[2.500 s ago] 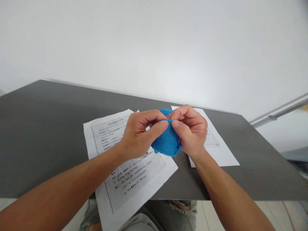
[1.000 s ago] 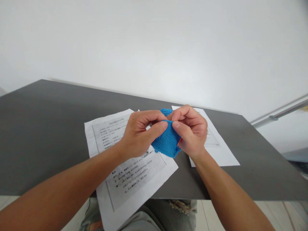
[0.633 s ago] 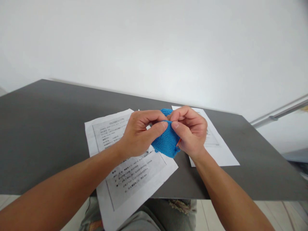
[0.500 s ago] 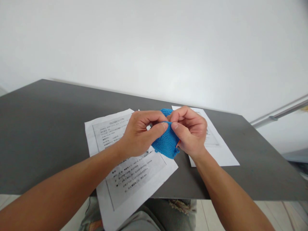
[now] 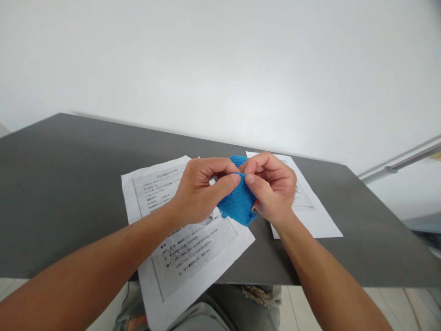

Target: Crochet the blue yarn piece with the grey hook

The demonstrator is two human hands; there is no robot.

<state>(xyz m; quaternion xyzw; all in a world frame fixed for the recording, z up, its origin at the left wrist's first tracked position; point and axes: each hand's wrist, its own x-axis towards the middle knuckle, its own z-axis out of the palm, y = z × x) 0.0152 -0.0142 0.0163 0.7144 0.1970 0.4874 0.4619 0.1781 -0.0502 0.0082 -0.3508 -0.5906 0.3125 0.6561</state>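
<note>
A round blue crocheted piece (image 5: 238, 204) is held up over the grey table (image 5: 69, 184) between both hands. My left hand (image 5: 198, 191) pinches its upper left edge with thumb and curled fingers. My right hand (image 5: 274, 188) is closed on the upper right edge, its thumb tip meeting the left thumb. A thin orange thing (image 5: 255, 203), perhaps a hook, shows at the right palm beside the blue piece; most of it is hidden.
A printed sheet (image 5: 179, 243) lies under my left hand and hangs over the table's near edge. A second printed sheet (image 5: 310, 211) lies under my right hand. A white wall stands behind; a metal rail (image 5: 399, 163) runs at the right. My knees show below the table.
The hands have barely moved. The blue piece has been drawn up a little, and the orange thing at my right palm shows slightly more than 2.5 s ago.
</note>
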